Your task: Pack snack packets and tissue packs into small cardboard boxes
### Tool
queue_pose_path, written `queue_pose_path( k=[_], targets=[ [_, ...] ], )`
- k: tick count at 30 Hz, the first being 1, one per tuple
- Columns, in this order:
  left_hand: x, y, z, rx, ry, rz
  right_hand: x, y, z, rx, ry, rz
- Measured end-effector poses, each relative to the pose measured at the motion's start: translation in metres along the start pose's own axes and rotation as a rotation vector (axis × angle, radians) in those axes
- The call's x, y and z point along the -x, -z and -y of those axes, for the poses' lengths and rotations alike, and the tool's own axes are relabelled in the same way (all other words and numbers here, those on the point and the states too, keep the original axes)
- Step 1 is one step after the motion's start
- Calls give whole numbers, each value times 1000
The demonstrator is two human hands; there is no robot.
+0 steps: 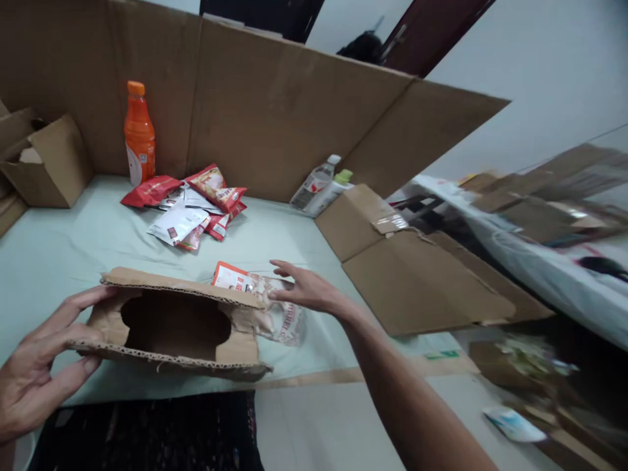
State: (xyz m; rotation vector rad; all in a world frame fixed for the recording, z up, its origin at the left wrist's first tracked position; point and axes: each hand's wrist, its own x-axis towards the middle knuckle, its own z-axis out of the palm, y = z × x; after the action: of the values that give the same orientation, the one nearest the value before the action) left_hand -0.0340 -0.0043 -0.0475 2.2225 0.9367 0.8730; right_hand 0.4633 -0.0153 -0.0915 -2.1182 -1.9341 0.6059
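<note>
A small open cardboard box (176, 327) lies on its side near the front edge of the pale green table (59, 248), its opening facing me. My left hand (39, 360) rests against the box's left end with fingers spread around it. My right hand (307, 288) reaches over a clear snack bag (275, 314) with an orange-and-white top that lies just behind the box's right end. Its fingers are stretched out and touch the bag's top.
A pile of red and white snack packets (191, 203) lies further back, beside an orange drink bottle (139, 134). Two bottles (321, 183) lean at the back right. Flattened cardboard (417, 275) covers the right side. A cardboard wall (275, 104) rings the table; another box (46, 160) sits far left.
</note>
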Motion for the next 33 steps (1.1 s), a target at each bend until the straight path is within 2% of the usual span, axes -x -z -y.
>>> queue_pose_path(
  k=[4,7,10,13,16,17,19,22,24,27,30,33],
  targets=[
    [-12,6,-27,-82,-130,18,-35,-19,8,24,13,97],
    [-18,9,-38,-132,-165,33,-35,-25,14,10,32,120],
    [-23,10,-36,-137,-159,88,-19,-18,16,9,14,62],
    [-26,6,-27,-133,-199,117,0,-3,15,50,-64,-108],
    [-25,1,-19,-127,-229,90,24,12,11,136,-196,-271],
    [-24,-1,-17,-121,-238,80,34,14,10,173,-261,-271],
    [-20,-4,-12,-103,-259,63,52,12,9,210,-400,-188],
    [-18,-8,-8,-87,-306,67,66,-7,10,148,-502,-61],
    [-18,-9,-5,-93,-336,84,59,-24,12,73,-486,-69],
    [-19,-9,-1,-94,-344,93,34,-44,17,-71,-442,-143],
    [-18,-10,2,-90,-343,103,18,-53,21,-291,-346,-182],
    [-16,-10,4,-87,-353,112,26,-53,17,-476,-225,-160]
  ],
)
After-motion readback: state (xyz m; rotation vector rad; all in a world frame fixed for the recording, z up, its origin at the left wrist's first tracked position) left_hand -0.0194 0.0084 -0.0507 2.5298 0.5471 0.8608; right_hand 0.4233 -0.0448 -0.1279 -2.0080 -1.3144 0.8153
